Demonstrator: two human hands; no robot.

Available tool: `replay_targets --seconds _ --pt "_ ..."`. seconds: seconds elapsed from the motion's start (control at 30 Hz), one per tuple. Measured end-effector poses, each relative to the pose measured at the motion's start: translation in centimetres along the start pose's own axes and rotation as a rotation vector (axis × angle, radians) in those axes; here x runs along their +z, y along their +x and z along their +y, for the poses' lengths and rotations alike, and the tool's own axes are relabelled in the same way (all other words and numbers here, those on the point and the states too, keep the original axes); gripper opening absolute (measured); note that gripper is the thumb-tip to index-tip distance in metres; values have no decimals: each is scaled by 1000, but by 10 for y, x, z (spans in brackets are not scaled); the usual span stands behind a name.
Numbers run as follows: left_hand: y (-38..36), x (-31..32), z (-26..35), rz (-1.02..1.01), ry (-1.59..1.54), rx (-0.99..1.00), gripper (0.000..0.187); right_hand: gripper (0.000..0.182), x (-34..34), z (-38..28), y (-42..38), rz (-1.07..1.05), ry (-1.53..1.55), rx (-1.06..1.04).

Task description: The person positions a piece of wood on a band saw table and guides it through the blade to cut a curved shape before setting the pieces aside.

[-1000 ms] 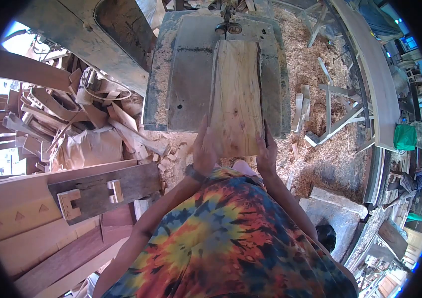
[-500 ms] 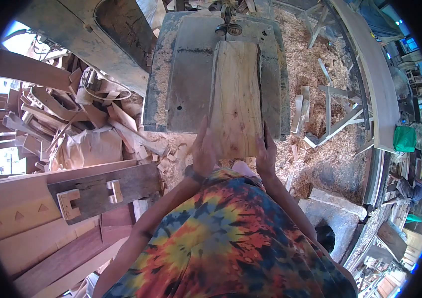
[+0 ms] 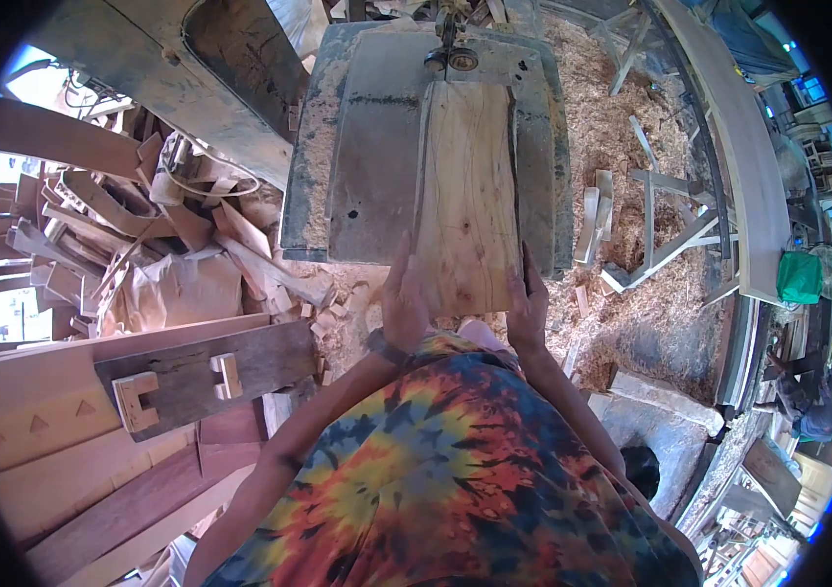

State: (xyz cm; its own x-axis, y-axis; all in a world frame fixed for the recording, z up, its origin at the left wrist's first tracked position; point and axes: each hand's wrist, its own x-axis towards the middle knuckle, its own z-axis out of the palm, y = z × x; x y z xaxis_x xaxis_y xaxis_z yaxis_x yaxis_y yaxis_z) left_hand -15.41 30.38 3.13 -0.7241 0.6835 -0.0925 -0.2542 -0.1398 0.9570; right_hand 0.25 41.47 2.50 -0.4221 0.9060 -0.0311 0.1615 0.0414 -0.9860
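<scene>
A pale wooden plank [image 3: 467, 196] with dark bark-like long edges lies flat on the metal table [image 3: 372, 176] of a bandsaw. Its far end is just short of the blade guides [image 3: 450, 61], and its near end overhangs the table towards my body. My left hand [image 3: 404, 303] presses along the plank's left edge near this end, fingers pointing forward. On the opposite edge, my right hand [image 3: 528, 305] grips it in the same way. Faint lines run lengthwise over the plank's top face. Both palms and part of the fingers are hidden.
Wood offcuts [image 3: 93, 225] are heaped to the left, beside the saw's frame [image 3: 191, 78]. A dark board [image 3: 269, 367] with two small blocks lies nearer. Sawdust [image 3: 592, 117] and wooden frames [image 3: 651, 225] cover the floor to the right. Another person [image 3: 817, 401] is at the far right.
My hands and the plank are almost where they were, with the plank's far end still just before the blade guides. The person at the far right has shifted slightly.
</scene>
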Motion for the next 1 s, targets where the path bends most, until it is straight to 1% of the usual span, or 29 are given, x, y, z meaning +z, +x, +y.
replay_targets --seconds 0.03,0.1,0.13,0.2,0.3,0.43,0.5,0.63,0.7,0.83,0.93,1.0 --pt "-2 2 3 0 0 -1 52 56 -1 1 0 0 0 0" --pt "-7 5 9 28 -137 -147 51 56 -1 2 0 2 33 33" --pt "-6 4 9 28 -136 -144 51 56 0 2 2 1 36 30" --pt "-6 2 6 -8 1 -74 51 56 0 3 2 7 60 27" --pt "-4 1 4 -21 42 -51 50 55 0 3 3 17 32 5" --pt "-4 3 6 3 7 -114 51 55 -2 -2 3 10 -29 -17" --pt "-3 3 4 -29 120 6 50 56 -4 -4 3 -11 -13 20" --pt "-8 7 4 -8 133 -57 50 60 -9 1 6 -56 23 48" --pt "-8 10 4 -9 13 -52 51 60 -10 -4 6 -58 61 55" --pt "-9 14 5 43 -16 -87 50 59 -9 -1 7 -61 86 58" --pt "-8 14 7 38 -6 -67 49 57 -10 -2 8 -46 58 36" --pt "-6 12 5 43 130 -48 51 56 -11 -2 9 -44 0 17"
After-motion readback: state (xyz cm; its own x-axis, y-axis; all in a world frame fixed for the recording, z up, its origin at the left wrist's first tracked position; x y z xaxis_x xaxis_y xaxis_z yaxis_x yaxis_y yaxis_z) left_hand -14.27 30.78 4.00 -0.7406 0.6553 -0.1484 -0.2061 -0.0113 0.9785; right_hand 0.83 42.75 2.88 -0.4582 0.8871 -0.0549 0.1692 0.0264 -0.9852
